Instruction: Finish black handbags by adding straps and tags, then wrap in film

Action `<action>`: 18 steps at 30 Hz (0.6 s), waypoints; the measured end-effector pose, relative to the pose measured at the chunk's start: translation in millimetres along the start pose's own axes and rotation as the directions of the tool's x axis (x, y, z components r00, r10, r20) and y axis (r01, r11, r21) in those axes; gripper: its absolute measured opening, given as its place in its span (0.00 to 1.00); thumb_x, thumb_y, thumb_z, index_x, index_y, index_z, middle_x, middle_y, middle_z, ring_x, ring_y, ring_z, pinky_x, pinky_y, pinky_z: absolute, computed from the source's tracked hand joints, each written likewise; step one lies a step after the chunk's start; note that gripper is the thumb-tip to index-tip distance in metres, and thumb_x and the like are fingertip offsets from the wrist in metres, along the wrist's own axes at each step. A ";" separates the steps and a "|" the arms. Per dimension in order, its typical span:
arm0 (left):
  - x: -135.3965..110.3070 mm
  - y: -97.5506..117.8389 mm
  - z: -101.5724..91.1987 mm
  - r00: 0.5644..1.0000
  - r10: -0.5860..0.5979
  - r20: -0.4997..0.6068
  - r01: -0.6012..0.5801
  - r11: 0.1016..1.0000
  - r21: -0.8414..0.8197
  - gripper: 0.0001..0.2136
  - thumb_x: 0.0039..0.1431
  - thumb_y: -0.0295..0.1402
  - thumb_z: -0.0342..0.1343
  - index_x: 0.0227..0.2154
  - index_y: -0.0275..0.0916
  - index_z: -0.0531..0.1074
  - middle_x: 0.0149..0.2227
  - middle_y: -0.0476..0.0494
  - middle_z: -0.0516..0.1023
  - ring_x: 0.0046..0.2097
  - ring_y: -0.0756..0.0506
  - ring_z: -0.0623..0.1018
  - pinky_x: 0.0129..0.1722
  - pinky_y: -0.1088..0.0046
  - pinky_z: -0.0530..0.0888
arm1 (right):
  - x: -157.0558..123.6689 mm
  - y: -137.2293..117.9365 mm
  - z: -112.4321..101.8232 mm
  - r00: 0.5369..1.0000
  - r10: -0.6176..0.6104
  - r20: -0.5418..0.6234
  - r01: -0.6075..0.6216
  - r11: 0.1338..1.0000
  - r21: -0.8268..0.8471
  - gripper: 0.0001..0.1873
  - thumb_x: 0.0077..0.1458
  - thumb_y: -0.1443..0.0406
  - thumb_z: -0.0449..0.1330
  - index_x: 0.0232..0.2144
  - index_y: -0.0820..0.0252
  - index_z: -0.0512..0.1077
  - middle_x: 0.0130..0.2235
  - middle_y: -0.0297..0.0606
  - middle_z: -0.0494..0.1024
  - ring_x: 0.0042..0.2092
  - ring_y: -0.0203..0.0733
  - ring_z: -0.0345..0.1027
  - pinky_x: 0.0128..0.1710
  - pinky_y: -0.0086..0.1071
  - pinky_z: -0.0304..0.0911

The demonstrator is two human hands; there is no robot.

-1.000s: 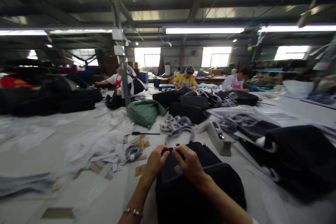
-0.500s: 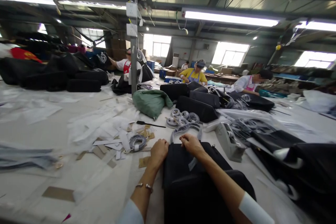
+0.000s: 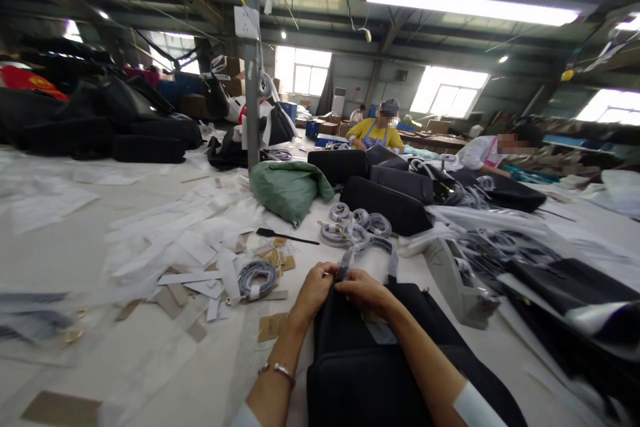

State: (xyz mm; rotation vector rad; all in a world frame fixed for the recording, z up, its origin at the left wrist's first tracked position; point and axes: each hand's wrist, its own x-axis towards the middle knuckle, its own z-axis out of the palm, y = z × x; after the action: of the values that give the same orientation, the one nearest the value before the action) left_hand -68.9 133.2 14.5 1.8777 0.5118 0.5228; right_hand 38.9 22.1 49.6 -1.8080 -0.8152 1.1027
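Note:
A black bag (image 3: 365, 383) lies in front of me, its top edge pointing away. Its handle (image 3: 393, 257), wrapped in clear plastic, arches up from that edge. My left hand (image 3: 315, 293) pinches the near-left base of the handle, thumb and fingertips together. Against the same spot, my right hand (image 3: 367, 292) closes its fingers on the handle's base from the right. Both sets of fingertips almost meet and hide what lies between them. A piece of clear film (image 3: 383, 332) shows on the bag below my right hand.
Coiled wrapped straps (image 3: 257, 279) lie left and beyond the bag. A grey tape dispenser (image 3: 460, 283) stands to the right. Further off are a green bag (image 3: 287, 190), black bags (image 3: 383, 203), a metal post (image 3: 253, 100) and co-workers (image 3: 377, 130). Paper scraps (image 3: 195, 253) litter the left.
My two hands have come together at the handle's left base; before, they were apart at the bag's top edge. The view has shifted a little.

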 end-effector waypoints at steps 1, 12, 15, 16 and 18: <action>-0.7 1.1 -1.0 1.000 0.015 -0.012 -0.016 1.000 -0.010 0.18 0.51 0.25 0.47 0.42 0.37 0.77 0.46 0.41 0.79 0.49 0.44 0.75 0.50 0.71 0.69 | -2.8 -0.5 -0.9 0.999 -0.018 0.045 0.016 0.999 0.051 0.09 0.43 0.61 0.63 0.27 0.59 0.68 0.16 0.24 0.63 0.16 0.27 0.49 0.15 0.24 0.39; -6.4 8.1 -11.9 1.000 -0.023 -0.020 0.023 0.999 0.030 0.07 0.54 0.34 0.52 0.26 0.39 0.72 0.29 0.47 0.75 0.36 0.44 0.73 0.41 0.69 0.67 | -10.0 12.4 -4.5 0.988 -0.089 0.123 0.045 0.947 0.319 0.21 0.45 0.51 0.67 0.24 0.61 0.66 0.20 0.27 0.70 0.15 0.24 0.50 0.14 0.22 0.45; -7.8 8.1 -14.7 0.999 -0.047 -0.022 0.047 0.999 0.007 0.07 0.54 0.34 0.49 0.23 0.40 0.67 0.27 0.48 0.71 0.35 0.45 0.70 0.41 0.69 0.67 | -12.1 13.9 -4.9 0.994 -0.098 0.056 0.072 0.931 0.357 0.21 0.43 0.53 0.69 0.31 0.61 0.67 0.26 0.32 0.76 0.19 0.29 0.64 0.19 0.23 0.57; -9.1 8.6 -17.3 0.999 -0.053 -0.004 0.053 0.998 -0.016 0.07 0.54 0.34 0.49 0.23 0.41 0.67 0.27 0.48 0.70 0.34 0.45 0.70 0.40 0.69 0.67 | -13.2 13.7 -6.0 0.994 -0.108 0.026 0.091 0.925 0.369 0.23 0.41 0.54 0.70 0.34 0.61 0.67 0.27 0.33 0.78 0.22 0.31 0.68 0.22 0.24 0.60; -12.6 10.4 -23.8 0.998 -0.056 0.028 0.058 0.994 -0.093 0.08 0.55 0.36 0.48 0.25 0.41 0.68 0.27 0.49 0.71 0.35 0.45 0.71 0.41 0.70 0.68 | -15.6 12.6 -9.4 0.988 -0.150 -0.029 0.150 0.924 0.351 0.26 0.40 0.54 0.71 0.38 0.61 0.67 0.28 0.35 0.79 0.26 0.36 0.73 0.27 0.28 0.64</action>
State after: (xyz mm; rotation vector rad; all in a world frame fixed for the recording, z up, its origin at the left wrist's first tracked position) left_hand -91.7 140.2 30.7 1.7726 0.5137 0.4770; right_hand 42.5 0.5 46.4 -1.4228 -0.6908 1.0704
